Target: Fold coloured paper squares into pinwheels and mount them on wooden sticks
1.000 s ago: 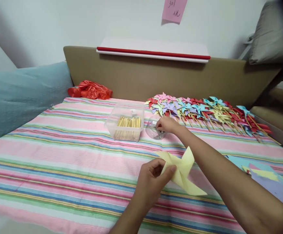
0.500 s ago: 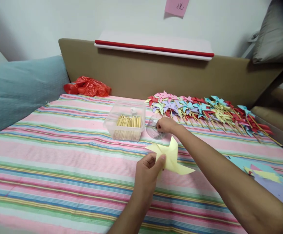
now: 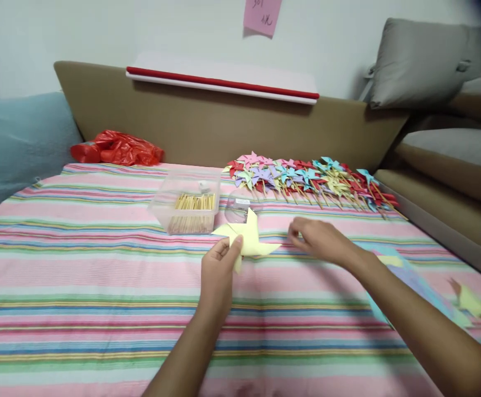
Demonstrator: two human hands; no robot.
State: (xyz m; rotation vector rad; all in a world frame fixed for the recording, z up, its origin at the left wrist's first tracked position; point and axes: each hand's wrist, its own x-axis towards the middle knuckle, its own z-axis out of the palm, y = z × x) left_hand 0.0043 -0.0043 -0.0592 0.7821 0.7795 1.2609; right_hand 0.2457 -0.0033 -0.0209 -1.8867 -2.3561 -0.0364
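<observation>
Between thumb and fingers, my left hand pinches a pale yellow paper pinwheel with folded, pointed blades. To its right, my right hand hovers above the cloth with fingers curled together; anything in them is too small to make out. Behind the pinwheel stands a clear round dish, partly covered by the paper, with small dark bits and a white label inside. A clear plastic box left of the dish holds many thin wooden sticks.
Finished pinwheels on sticks lie piled at the back right. Coloured paper sheets and yellow scraps are on the right. A red plastic bag sits back left. Striped cloth covers the surface; cushions rise at right.
My right hand has left the round dish and moved right, closer to me. My left hand still holds the yellow pinwheel. The view has turned to the right.
</observation>
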